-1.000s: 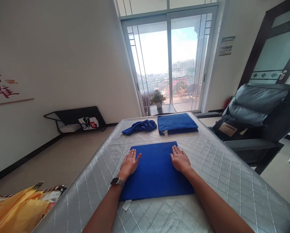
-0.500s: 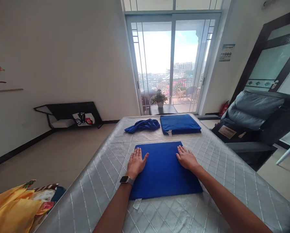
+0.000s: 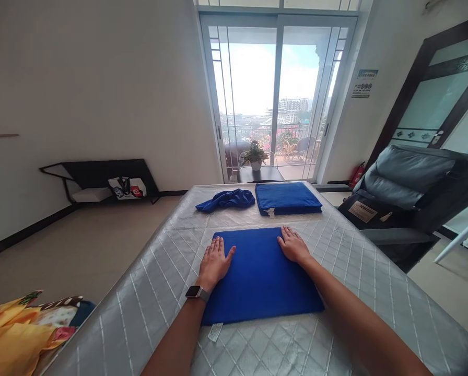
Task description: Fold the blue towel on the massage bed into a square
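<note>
A blue cloth (image 3: pixel 257 282), folded into a flat rectangle, lies on the silver quilted mattress (image 3: pixel 155 282). A white tag (image 3: pixel 215 332) sticks out from its near left corner. My left hand (image 3: pixel 214 262), with a watch on the wrist, rests flat on the cloth's left edge, thumb apart. Near the far right corner my right hand (image 3: pixel 294 244) lies flat with fingers stretched out. Beyond them are a crumpled blue cloth (image 3: pixel 228 200) and a stack of folded blue cloths (image 3: pixel 289 198) with tags at its near edge.
A dark armchair (image 3: pixel 414 172) with a black bag stands at the right of the mattress. Yellow patterned fabric (image 3: pixel 18 329) is heaped at the lower left. A potted plant (image 3: pixel 255 155) sits before the glass sliding door, and a black rack (image 3: pixel 104 180) by the left wall.
My right hand has slid a little towards the far right corner of the folded cloth. My left hand stays at the left edge. The view has shifted slightly.
</note>
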